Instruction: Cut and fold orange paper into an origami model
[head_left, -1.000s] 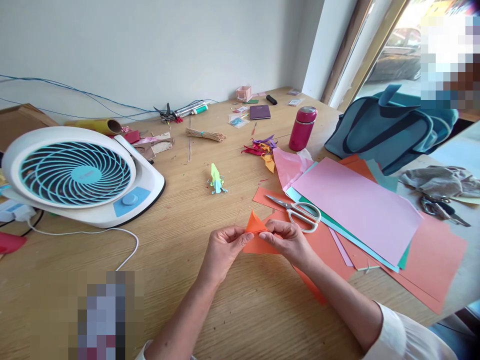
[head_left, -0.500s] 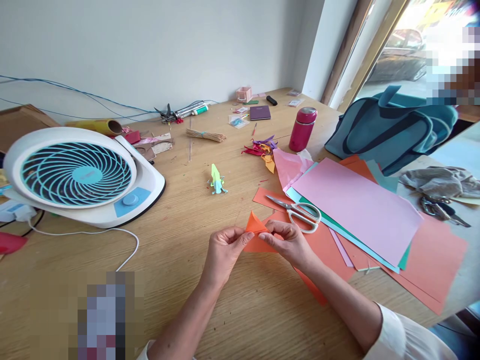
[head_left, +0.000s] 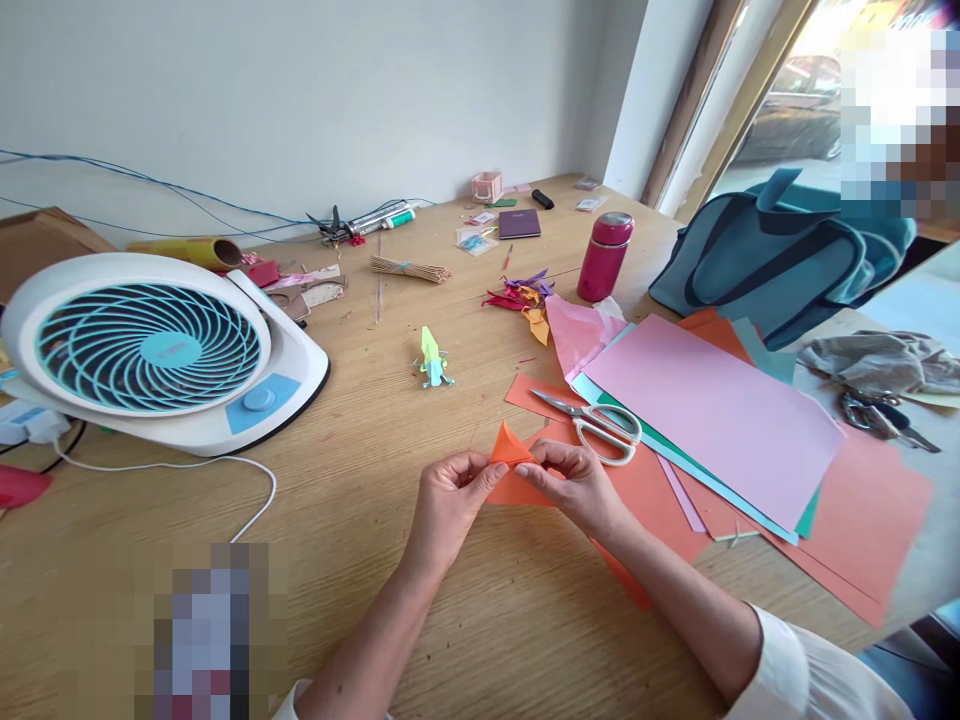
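A small folded piece of orange paper, its tip pointing up and away from me, is pinched between both hands. My left hand grips its left corner between thumb and fingers. On the right corner, my right hand does the same. The fingertips cover the lower folds. Just beyond my right hand lie scissors with white handles, blades pointing left, on orange sheets. Farther off, a small green and blue folded paper figure stands on the table.
A white and blue fan stands at left, its cord trailing over the table. Pink, green and blue sheets are stacked at right. Behind are a red flask, coloured paper scraps, a bundle of sticks and a teal bag.
Both hands keep their pinch on the orange paper in nearly the same place. The view has shifted very slightly; nothing else has visibly moved.
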